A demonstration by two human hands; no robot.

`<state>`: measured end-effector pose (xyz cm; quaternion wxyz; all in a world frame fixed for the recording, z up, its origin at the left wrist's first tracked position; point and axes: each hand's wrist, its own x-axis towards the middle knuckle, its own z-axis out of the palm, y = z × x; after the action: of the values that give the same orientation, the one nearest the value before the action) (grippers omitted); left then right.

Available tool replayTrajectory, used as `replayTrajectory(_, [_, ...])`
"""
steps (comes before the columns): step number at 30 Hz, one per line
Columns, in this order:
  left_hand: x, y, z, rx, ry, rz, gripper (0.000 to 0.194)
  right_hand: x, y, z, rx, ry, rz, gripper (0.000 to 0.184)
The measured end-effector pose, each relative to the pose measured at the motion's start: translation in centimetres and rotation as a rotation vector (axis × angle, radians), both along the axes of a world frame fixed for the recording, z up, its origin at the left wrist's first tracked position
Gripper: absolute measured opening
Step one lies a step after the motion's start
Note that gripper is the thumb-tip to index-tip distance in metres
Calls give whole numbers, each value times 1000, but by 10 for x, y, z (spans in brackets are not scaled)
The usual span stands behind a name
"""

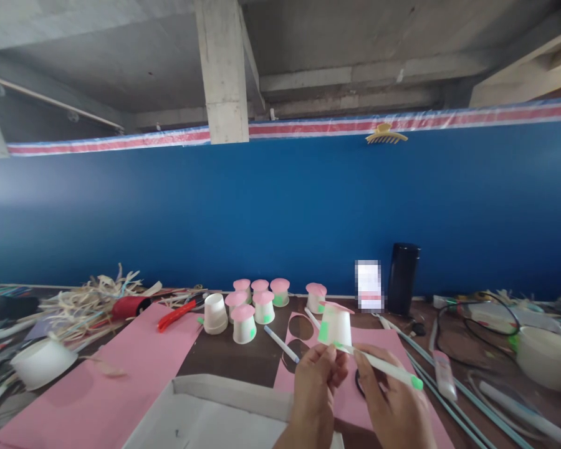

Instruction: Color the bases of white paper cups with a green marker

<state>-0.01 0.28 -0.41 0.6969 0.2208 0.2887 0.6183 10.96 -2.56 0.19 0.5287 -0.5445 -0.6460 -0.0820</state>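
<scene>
My left hand pinches the lower rim of an upturned white paper cup that has a pink paper disc on top and green patches on its side. In my right hand is a white marker with a green end, its tip touching the cup near the bottom rim. Behind and to the left stand several similar cups with pink tops and green marks. Plain white cups sit stacked upside down beside them. A capped marker lies on the table left of my hands.
Pink paper sheets cover parts of the dark table. A white box lid is in front. Red scissors or a cutter, paper strips, a black cylinder, a glue bottle and cables lie around. A blue partition rises behind.
</scene>
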Motion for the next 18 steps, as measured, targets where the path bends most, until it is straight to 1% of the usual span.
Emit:
replayTrajectory(7, [0,-1,3,-16,-17,-4,23,-2,0,1,32,-9,0,22])
replayTrajectory(14, [-1,3,-3,-3,1,10,23,-1,-1,2,11,-8,-4,22])
replayTrajectory(18, [-1,3,-3,-15,-35,12,22,-1,0,1,-19,-9,-2,22])
